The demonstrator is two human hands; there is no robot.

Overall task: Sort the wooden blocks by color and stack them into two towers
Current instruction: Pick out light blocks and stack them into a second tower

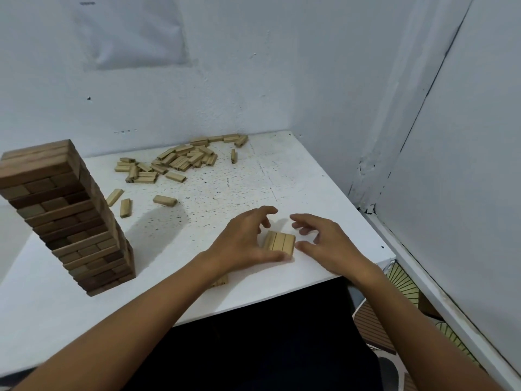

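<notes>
The left hand (pixel 245 241) cups the near and left side of a small row (pixel 280 243) of three light blocks. Its thumb lies along the front edge and its fingers curl over the far side, so its grip is half closed and loose around the row, more squeezing than lifting. The right hand (pixel 321 241) sits just beside the right end of the row. Its thumb tip seems to touch that end, and its fingers are spread and bent in the air, holding nothing. The two hands likely press from both sides so the three blocks sit tight and even.

The row lies flat on the white surface (pixel 282 179), near the front edge and close to the person. It looks like the bottom layer of the light tower, so it needs to be square before more blocks go on top. One more light block (pixel 221 280) peeks out from under the left wrist.

Well to the left stands the dark tower (pixel 64 218). It is tall and looks done, and it is well apart from the new one, maybe so a bump does not knock it.

At the back of the surface lies a pile (pixel 180 160) of loose light blocks, with a few strays nearer. These are not stacked yet.
</notes>
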